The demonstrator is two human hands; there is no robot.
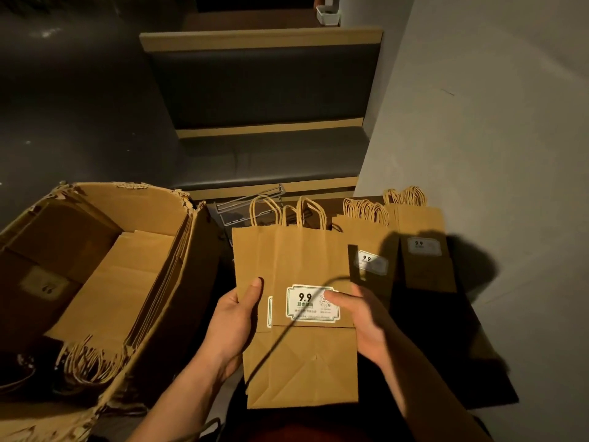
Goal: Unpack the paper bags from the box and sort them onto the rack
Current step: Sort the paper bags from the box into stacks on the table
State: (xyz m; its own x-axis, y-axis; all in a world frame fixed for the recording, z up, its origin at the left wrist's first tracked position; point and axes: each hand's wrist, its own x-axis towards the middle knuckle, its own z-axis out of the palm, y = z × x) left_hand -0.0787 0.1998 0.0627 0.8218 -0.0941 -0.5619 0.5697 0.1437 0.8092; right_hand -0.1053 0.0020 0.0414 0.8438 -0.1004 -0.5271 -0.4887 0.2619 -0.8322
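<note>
- The left hand (237, 317) and right hand (360, 317) clamp a small stack of flat paper bags (296, 314) from either side, thumbs lying on the front, the stack held upright in front of the person.
- To do this step well, the person would likely square the edges, keep the handles together at the top, and lay the stack with the label facing up.
- The bags are stiff brown kraft with sharp folds, twisted paper-cord handles and a glossy white label (312, 303).
- Two sorted piles (395, 247) lie just beyond, on a dark surface (471, 371).
- A thin wire rack (251, 204) stands behind.
- The torn corrugated box (178, 282) on the left holds more bags.
</note>
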